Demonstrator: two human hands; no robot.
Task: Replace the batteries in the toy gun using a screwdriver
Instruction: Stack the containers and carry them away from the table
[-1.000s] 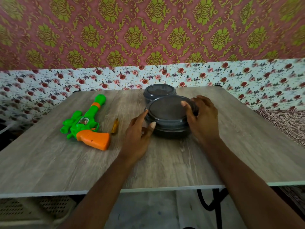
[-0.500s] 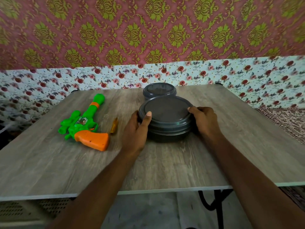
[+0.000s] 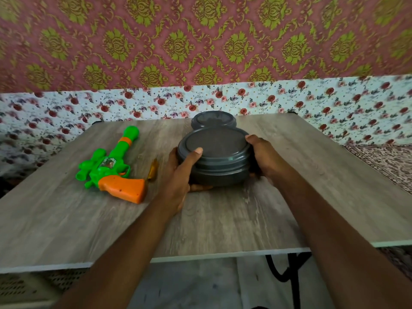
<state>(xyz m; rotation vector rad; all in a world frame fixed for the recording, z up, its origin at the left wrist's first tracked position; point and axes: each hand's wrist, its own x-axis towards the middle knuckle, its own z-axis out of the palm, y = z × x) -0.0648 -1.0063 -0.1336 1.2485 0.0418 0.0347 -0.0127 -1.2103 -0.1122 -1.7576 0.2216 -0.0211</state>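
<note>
A grey wood-grain table (image 3: 223,219) stands against a wall papered in pink with gold-green motifs (image 3: 200,41) above a floral band (image 3: 312,101). One toy gun (image 3: 111,166), green with an orange grip, lies flat on the left half of the table. Its long axis runs near to far, with the grip nearest and the barrel pointing away and slightly right. A sticker on its body is too blurred to read. Just right of it lies one yellow-handled screwdriver (image 3: 153,171), partly hidden by the left hand (image 3: 178,181).

Two dark grey round lidded containers sit mid-table. The left hand grips the near container (image 3: 218,161) with its thumb on the lid rim and its fingers curled under the base. The right hand (image 3: 265,159) clasps the opposite side. The far container (image 3: 214,120) sits just behind, untouched.
</note>
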